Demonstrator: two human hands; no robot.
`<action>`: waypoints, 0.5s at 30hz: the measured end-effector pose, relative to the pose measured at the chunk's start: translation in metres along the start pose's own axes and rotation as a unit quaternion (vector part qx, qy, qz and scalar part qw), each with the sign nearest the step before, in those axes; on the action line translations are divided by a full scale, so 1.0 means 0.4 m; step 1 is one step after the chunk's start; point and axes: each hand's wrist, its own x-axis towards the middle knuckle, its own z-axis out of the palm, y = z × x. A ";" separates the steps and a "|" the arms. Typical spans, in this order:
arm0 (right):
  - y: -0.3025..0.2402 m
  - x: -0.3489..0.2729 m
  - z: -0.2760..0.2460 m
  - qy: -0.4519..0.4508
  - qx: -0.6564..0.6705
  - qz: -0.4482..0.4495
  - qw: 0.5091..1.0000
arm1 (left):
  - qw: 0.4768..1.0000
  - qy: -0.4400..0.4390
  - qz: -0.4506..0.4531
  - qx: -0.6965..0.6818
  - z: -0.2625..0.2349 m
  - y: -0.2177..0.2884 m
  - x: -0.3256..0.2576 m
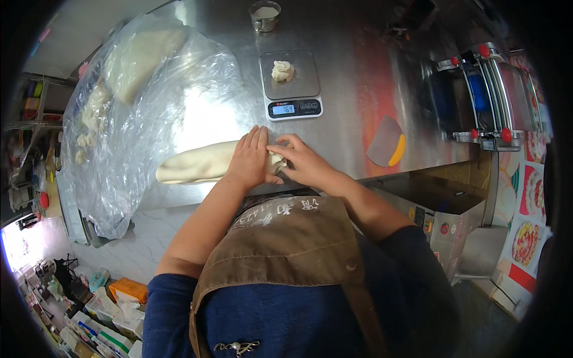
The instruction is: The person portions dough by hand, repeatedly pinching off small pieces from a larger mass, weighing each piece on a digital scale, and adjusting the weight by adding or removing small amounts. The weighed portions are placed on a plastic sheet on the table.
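Note:
A long, smooth roll of pale dough (197, 163) lies crosswise near the front edge of the metal table. My left hand (249, 160) rests flat across the roll's right part, its fingers stretched out and pointing away from me. Around the rough right end of the dough curl the fingers and thumb of my right hand (303, 161), close beside the left. Just beyond my hands stands a digital kitchen scale (291, 90) with a lit display. A small lump of dough (282, 71) sits on its plate.
Clear plastic sheeting (179, 77) covers a large dough mass (140, 62) and smaller scraps at the left. A scraper (385, 142) with a yellow edge lies to the right. Behind the scale is a cup of white powder (265, 17). A chrome roller machine (492, 89) stands far right.

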 end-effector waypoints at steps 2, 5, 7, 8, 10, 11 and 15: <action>0.006 0.020 0.001 0.021 -0.042 -0.058 0.997 | 0.999 0.048 -0.012 0.007 0.000 0.002 -0.014; 0.021 0.047 0.013 -0.002 -0.065 -0.078 0.995 | 0.994 0.093 -0.061 0.015 0.025 0.013 -0.035; 0.029 0.058 0.024 -0.013 -0.071 -0.062 0.995 | 0.994 0.084 -0.076 0.014 0.042 0.016 -0.045; 0.033 0.060 0.029 -0.009 -0.076 -0.052 0.996 | 0.993 0.103 -0.055 0.021 0.049 0.015 -0.046; 0.037 0.060 0.037 -0.002 -0.076 -0.033 0.997 | 0.996 0.078 -0.037 0.027 0.058 0.015 -0.045; 0.039 0.057 0.041 0.001 -0.074 -0.028 0.997 | 0.993 0.109 -0.025 0.032 0.059 0.014 -0.044; 0.039 0.040 0.059 0.058 -0.020 0.009 0.998 | 0.993 0.087 -0.010 0.085 0.055 0.020 -0.036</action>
